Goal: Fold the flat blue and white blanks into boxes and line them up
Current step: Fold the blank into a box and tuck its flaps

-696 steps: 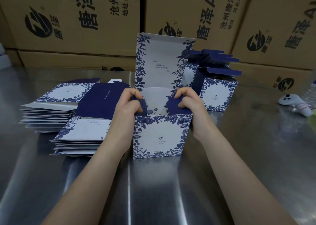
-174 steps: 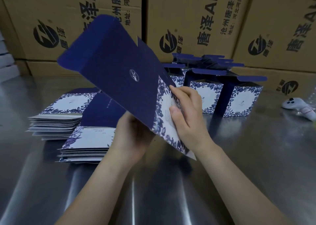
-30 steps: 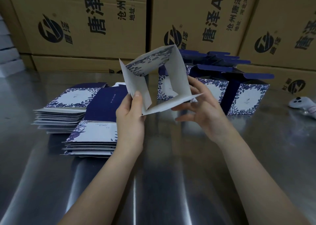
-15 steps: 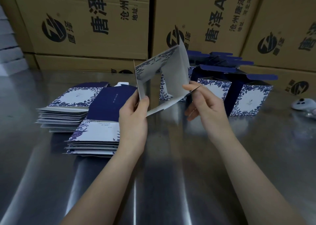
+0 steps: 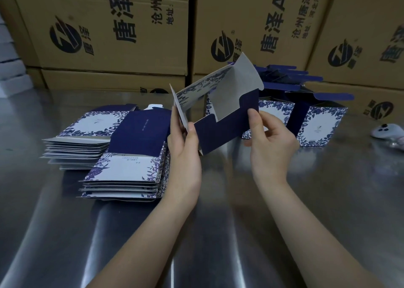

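I hold a half-opened blue and white blank (image 5: 220, 112) in the air above the steel table (image 5: 218, 233). My left hand (image 5: 183, 154) pinches its left edge between thumb and fingers. My right hand (image 5: 270, 143) grips the navy flap at its right end, thumb on top. Two stacks of flat blanks lie to the left, the near stack (image 5: 126, 176) and the far stack (image 5: 85, 141). A row of folded boxes (image 5: 317, 121) with raised navy lids stands behind my right hand.
Large brown cardboard cartons (image 5: 109, 31) with black print form a wall along the table's far edge. A white game-type controller (image 5: 387, 132) lies at the far right. White boxes (image 5: 11, 69) are stacked at the far left.
The blank turned in my hands, so a navy flap now faces me. My right hand shifted from under its lower edge to gripping that flap. The left hand kept its pinch.
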{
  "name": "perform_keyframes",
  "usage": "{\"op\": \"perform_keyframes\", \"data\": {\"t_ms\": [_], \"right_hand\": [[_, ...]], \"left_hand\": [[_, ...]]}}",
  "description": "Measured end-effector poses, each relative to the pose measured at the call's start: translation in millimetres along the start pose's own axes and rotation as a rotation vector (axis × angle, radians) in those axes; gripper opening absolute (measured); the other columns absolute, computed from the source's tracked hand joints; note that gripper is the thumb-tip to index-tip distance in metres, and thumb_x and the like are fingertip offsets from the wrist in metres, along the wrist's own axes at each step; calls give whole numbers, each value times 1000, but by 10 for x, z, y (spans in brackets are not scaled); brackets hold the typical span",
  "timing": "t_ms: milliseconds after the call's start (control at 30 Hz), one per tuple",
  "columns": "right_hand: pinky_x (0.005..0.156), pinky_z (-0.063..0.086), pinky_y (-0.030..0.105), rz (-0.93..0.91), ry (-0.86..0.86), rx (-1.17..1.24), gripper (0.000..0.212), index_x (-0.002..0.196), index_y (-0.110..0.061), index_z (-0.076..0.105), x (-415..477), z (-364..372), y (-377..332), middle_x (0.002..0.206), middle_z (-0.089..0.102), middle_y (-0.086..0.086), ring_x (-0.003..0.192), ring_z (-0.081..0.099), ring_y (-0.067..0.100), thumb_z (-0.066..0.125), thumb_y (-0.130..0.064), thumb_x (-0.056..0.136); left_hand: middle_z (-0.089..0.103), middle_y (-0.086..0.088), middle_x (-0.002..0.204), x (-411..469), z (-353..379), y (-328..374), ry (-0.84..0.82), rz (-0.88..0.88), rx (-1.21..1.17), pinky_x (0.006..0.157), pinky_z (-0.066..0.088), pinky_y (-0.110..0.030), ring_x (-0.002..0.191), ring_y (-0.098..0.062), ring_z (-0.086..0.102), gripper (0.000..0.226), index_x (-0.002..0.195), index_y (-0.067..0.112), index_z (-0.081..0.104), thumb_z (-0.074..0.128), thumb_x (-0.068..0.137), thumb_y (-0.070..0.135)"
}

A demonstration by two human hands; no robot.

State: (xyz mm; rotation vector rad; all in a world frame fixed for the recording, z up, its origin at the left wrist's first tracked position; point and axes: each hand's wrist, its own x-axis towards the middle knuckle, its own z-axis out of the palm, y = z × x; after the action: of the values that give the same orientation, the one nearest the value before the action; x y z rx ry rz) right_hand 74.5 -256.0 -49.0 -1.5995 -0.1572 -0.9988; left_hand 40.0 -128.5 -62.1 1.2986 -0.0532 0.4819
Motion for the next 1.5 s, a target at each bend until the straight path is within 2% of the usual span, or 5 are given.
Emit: {"op": "perform_keyframes", "data": {"t_ms": [400,633,933,1200,1500], "right_hand": [[53,50,20,255,65,314,30,104,-31,61,1,-5,-66,98,73,-1,75,67,31,77,-23,80],[49,55,31,380,-432,360,68,141,-31,37,113,-65,8,130,57,3,82,69,28,65,-47,81],[54,55,25,411,-328,281,27,108,-20,61,67,-7,45,96,72,2,80,71,17,68,-35,87],[48,51,21,381,-278,236,30,110,-19,58,26,13,54,94,68,-1,69,68,8,72,-30,85],[52,47,21,236,-342,158,32,117,-18,60,23,5,78,85,63,-10,64,59,7,64,-35,91]], "left_hand": [[40,7,155,-113,115,15,-15,43,78,117,33,-43,142,-11,37,47,153,36,27,35,108,29],[57,10,140,-82,38,47,-55,24,-29,108,44,-48,131,-18,53,47,143,40,44,48,98,28],[62,8,133,-102,48,84,-21,14,-71,103,50,-45,121,-11,61,41,141,37,46,49,101,31],[43,11,151,-106,36,0,2,128,206,114,38,-44,138,-7,43,66,154,38,22,39,92,51],[24,17,161,-126,-9,11,-12,243,347,119,31,-44,147,-5,26,80,155,46,2,47,97,12]]}}
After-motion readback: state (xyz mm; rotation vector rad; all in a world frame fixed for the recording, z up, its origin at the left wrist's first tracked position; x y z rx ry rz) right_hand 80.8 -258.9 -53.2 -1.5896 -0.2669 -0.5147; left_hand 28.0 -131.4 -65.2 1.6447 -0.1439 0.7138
